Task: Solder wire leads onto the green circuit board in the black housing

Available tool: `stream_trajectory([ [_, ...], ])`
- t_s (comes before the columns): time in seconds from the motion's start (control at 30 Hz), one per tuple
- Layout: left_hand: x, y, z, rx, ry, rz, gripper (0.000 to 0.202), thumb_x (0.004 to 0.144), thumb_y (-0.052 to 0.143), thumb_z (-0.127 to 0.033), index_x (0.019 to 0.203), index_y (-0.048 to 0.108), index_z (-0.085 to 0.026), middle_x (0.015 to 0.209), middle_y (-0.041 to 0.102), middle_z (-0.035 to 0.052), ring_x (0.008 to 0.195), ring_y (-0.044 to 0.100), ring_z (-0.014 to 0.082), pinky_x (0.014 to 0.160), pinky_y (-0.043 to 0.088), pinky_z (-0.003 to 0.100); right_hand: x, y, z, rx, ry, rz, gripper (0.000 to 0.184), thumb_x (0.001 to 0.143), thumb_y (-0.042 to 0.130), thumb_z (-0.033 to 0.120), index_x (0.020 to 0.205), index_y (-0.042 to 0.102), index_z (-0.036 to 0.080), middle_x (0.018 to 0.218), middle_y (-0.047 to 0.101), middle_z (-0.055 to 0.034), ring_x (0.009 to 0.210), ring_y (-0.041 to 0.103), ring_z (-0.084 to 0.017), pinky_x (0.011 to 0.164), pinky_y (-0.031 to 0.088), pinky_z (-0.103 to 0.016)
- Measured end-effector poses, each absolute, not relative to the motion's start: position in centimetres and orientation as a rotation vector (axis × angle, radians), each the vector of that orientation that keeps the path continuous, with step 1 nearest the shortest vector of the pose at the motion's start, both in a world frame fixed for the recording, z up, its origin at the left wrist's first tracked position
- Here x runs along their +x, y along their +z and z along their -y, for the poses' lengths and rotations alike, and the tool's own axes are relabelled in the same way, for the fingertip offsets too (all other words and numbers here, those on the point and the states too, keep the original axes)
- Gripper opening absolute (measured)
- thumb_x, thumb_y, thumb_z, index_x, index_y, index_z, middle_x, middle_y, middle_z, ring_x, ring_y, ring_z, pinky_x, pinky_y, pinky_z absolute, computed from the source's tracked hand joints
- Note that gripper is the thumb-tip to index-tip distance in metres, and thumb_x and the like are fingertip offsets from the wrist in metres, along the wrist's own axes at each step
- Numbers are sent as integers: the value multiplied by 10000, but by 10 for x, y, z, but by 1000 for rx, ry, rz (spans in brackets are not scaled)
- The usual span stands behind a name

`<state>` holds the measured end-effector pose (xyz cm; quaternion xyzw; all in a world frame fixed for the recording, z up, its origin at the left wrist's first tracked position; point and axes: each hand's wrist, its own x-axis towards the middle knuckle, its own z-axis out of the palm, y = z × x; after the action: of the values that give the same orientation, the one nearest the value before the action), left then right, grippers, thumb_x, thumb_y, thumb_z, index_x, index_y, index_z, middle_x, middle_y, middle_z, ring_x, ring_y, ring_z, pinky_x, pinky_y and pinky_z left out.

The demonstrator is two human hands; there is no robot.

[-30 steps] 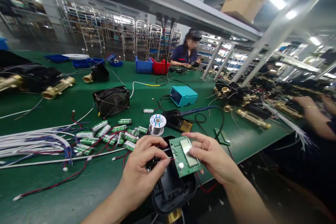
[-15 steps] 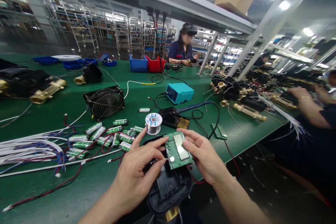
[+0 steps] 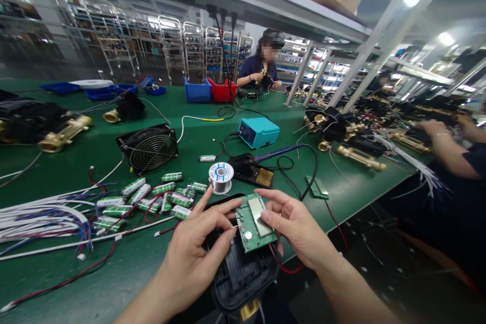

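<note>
A green circuit board [image 3: 252, 223] with a small grey screen is held over a black plastic housing [image 3: 243, 276] at the table's near edge. My right hand [image 3: 294, 228] grips the board's right side, thumb on the screen. My left hand [image 3: 195, 245] pinches the board's left edge, where thin wires join, with its other fingers spread. A red wire [image 3: 283, 266] loops out under the board. A brass fitting [image 3: 248, 310] shows beneath the housing.
On the green table [image 3: 114, 273] lie several green batteries [image 3: 152, 197], white and red wire bundles [image 3: 41, 215], a solder spool [image 3: 220, 176], a soldering iron stand [image 3: 252, 172], a teal station [image 3: 258, 132] and a fan [image 3: 149, 147]. Other people work at the back and right.
Both hands and the board have shifted slightly left and down toward the housing. My left index finger has stretched out.
</note>
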<state>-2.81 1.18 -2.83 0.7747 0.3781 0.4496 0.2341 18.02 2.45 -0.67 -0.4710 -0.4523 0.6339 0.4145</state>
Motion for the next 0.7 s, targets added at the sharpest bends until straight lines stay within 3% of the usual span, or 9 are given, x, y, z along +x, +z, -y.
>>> stream_trajectory([
  [0.23,-30,-28,-11,2088,1220,-1033,160,897,514,-126,783,509,-238,943,772,5,1162,648,184,1227,211,507,220,13,-85,-1337,1195,1245,404,694,829,363,976,679,116,682,649,-11,519,567,-95,380,478,-180],
  [0.4,-32,-29,-10,2077,1232,-1041,163,893,503,-115,781,498,-234,1003,771,21,1165,645,186,1224,211,524,217,3,-126,-1306,1202,1210,434,665,840,379,961,636,136,673,661,-10,527,604,-103,442,529,-207],
  [0.7,-31,-30,-11,2107,1265,-1020,149,891,516,-105,797,523,-220,1101,753,61,1130,668,215,1191,221,623,211,-3,-141,-1299,864,1222,436,643,808,516,719,645,119,522,610,4,404,542,-95,322,429,-183],
])
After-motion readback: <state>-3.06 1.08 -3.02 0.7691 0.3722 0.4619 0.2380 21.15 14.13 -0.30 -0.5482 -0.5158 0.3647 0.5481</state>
